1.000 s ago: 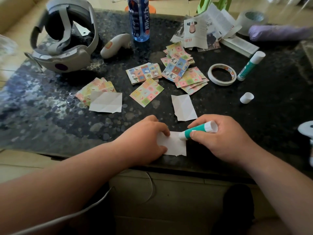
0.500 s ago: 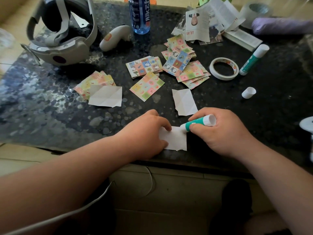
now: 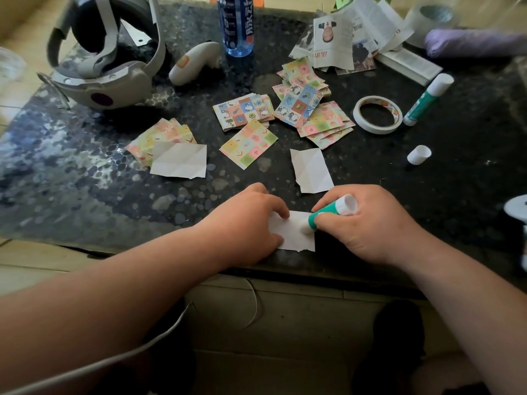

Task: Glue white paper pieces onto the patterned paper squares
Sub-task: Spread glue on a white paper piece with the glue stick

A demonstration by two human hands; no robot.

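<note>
Fingertips of the left hand (image 3: pixel 245 223) pin the white paper piece (image 3: pixel 288 238) flat at the near edge of the table (image 3: pixel 85 195), gripping nothing. The tip of the glue stick (image 3: pixel 328 212) sits on the paper's right part, with the right hand (image 3: pixel 368 223) wrapped round the barrel. Paper looks thin, light and creased, so it will likely slide or wrinkle. Best pinned close to the tip, then lifted by a dry corner.
</note>
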